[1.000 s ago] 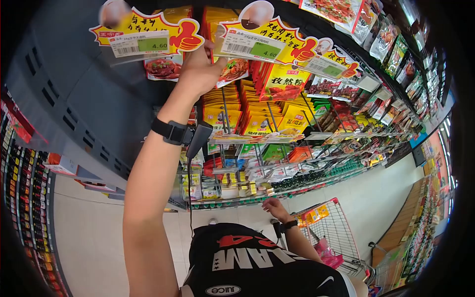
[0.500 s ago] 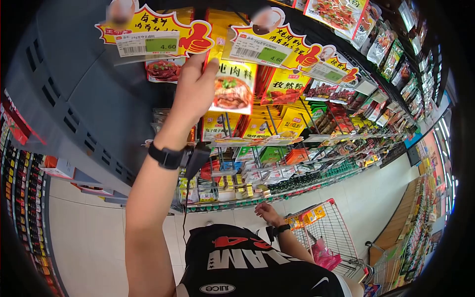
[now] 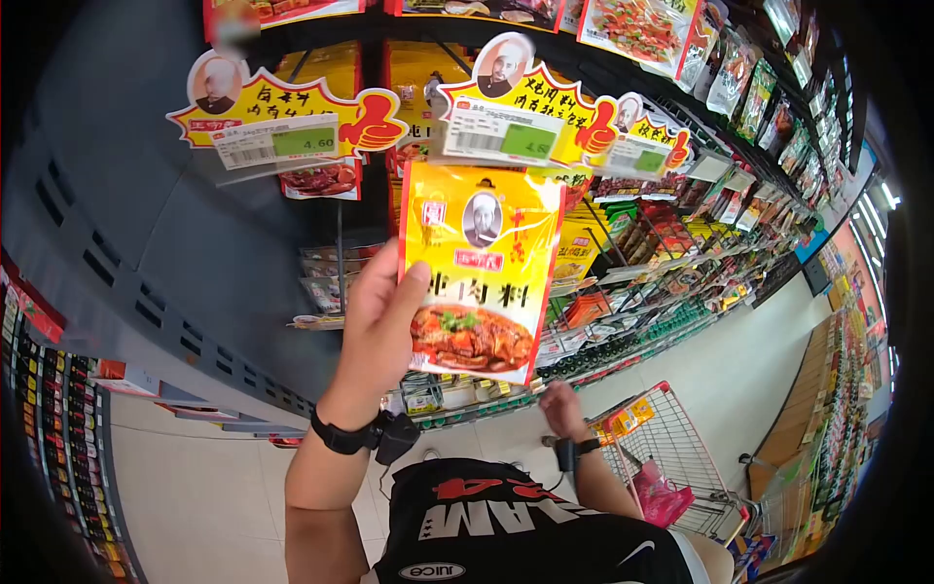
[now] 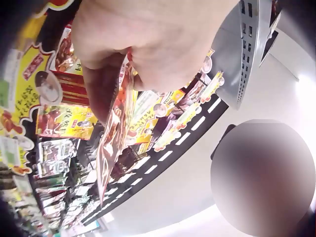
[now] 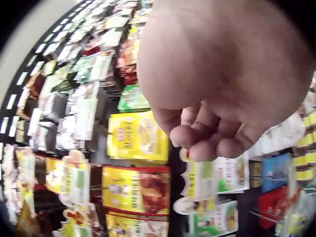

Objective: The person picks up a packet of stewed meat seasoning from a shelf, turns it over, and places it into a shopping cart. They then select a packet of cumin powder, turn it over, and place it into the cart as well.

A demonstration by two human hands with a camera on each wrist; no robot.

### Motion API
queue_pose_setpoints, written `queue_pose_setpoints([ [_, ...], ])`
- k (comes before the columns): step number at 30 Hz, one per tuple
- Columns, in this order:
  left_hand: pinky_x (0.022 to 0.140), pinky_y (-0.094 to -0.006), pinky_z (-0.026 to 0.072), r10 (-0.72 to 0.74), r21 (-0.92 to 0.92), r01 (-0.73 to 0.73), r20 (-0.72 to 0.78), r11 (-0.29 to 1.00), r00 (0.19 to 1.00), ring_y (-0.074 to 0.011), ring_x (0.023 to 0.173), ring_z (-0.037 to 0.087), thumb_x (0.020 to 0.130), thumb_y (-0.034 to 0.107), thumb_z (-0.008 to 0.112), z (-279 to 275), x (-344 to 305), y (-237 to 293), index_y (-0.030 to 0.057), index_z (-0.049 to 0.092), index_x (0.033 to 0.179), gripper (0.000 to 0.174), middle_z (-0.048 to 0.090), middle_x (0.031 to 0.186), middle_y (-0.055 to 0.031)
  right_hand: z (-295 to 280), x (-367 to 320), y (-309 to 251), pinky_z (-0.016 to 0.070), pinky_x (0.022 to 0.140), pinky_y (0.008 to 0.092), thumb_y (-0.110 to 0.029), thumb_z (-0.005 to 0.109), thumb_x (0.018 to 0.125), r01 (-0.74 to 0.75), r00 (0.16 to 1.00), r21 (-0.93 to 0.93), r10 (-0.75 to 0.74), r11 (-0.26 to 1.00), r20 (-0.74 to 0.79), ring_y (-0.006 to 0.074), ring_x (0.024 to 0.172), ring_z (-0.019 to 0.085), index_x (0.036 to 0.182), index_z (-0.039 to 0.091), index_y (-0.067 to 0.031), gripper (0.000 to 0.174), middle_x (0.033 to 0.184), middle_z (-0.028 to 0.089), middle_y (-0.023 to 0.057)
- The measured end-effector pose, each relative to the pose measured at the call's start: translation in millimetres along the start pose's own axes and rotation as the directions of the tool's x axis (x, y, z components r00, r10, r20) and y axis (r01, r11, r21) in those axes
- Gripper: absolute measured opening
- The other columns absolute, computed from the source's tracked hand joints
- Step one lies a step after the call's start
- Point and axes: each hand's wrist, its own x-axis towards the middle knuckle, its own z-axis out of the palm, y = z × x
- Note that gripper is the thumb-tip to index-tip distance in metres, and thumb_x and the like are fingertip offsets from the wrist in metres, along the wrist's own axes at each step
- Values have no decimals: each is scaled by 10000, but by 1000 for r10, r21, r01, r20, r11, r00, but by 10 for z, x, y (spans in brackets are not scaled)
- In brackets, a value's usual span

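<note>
My left hand (image 3: 375, 316) pinches a yellow-and-white seasoning packet (image 3: 482, 263) by its left edge, thumb across the front. The packet faces me upright, with a portrait at the top and a picture of a meat dish at the bottom. In the left wrist view the same packet (image 4: 114, 136) shows nearly edge-on between thumb and fingers. Low at the right, my right hand (image 3: 564, 409) hangs near my body, holding nothing. Its fingers (image 5: 202, 148) are loosely curled in the right wrist view, in front of the racks.
Price cards (image 3: 292, 136) stick out from the rack above the packet. Hooks behind carry several rows of seasoning packets (image 3: 574, 248). A shopping cart (image 3: 671, 457) with yellow packets and a pink bag (image 3: 662, 494) stands at the lower right. A grey panel (image 3: 195, 263) borders the left.
My left hand has drawn the packet off the rack, down and towards me, out from behind the price cards. My right hand has shifted slightly right.
</note>
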Motion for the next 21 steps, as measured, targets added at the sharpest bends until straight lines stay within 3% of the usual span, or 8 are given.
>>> queue_pose_setpoints([
  [2, 923, -255, 461, -36, 4, 36, -8, 999, 999, -88, 1048, 583, 1043, 120, 486, 13, -137, -62, -39, 537, 1275, 286, 648, 1178, -68, 193, 61, -469, 382, 612, 277, -205, 599, 955, 30, 993, 35, -34, 999, 115, 122, 596, 413, 836, 555, -90, 172, 644, 422, -4],
  [3, 922, -254, 459, -48, 38, 48, -3, 998, 999, -87, 1044, 581, 1043, 118, 487, 23, -204, -128, -40, 539, 1270, 282, 646, 1173, -66, 493, -18, -767, 389, 592, 281, -226, 580, 978, 5, 999, -18, -5, 1000, 39, 126, 566, 428, 842, 558, -69, 209, 623, 448, 2],
  [6, 884, -250, 458, -95, 133, 95, -8, 986, 995, -92, 996, 583, 1035, 131, 503, 156, -385, -286, -45, 548, 1240, 274, 645, 1108, -66, 1045, -193, -1386, 477, 613, 323, -243, 597, 989, 134, 963, -319, -47, 938, 264, 182, 619, 577, 895, 602, -13, 248, 690, 599, 70],
  [9, 813, -261, 472, -13, 484, -11, 46, 875, 999, -103, 922, 597, 1022, 147, 513, 281, -592, -541, -47, 558, 1191, 261, 660, 1016, -83, 1428, -355, -1667, 537, 711, 323, -109, 610, 976, 341, 907, -542, -118, 768, 404, 185, 748, 668, 931, 650, 13, 136, 818, 690, 104],
  [15, 786, -297, 483, -94, 460, 7, 168, 888, 981, -138, 878, 613, 1010, 116, 484, 651, -948, -986, -71, 561, 1146, 243, 659, 1008, -127, 1502, -502, -1777, 494, 627, 315, -108, 689, 909, 534, 845, -728, -294, 430, 446, 188, 673, 659, 834, 651, 0, 137, 746, 677, 91],
  [17, 649, -303, 493, -65, 465, -32, 190, 885, 980, -158, 715, 645, 998, 134, 511, 696, -1003, -1105, -53, 573, 1070, 210, 674, 849, -140, 1167, -689, -1892, 514, 655, 302, -96, 698, 895, 484, 868, -774, -334, 409, 366, 189, 691, 678, 865, 674, -4, 100, 781, 692, 94],
  [19, 703, -304, 496, -142, 486, 15, 225, 874, 964, -148, 778, 637, 1001, 131, 504, 664, -1013, -1127, -59, 573, 1089, 221, 670, 905, -130, 770, -990, -2210, 521, 669, 272, -73, 658, 907, 377, 878, -812, -451, 445, 161, 131, 707, 655, 876, 684, -13, 72, 801, 683, 60],
  [21, 811, -291, 490, -216, 487, 66, 259, 871, 942, -126, 909, 610, 1014, 130, 482, 612, -970, -1138, -69, 566, 1164, 263, 661, 1042, -116, 601, -1312, -2590, 499, 655, 252, -35, 583, 941, 353, 718, -816, -692, 459, -78, 92, 702, 609, 883, 661, -24, 98, 791, 649, 36],
])
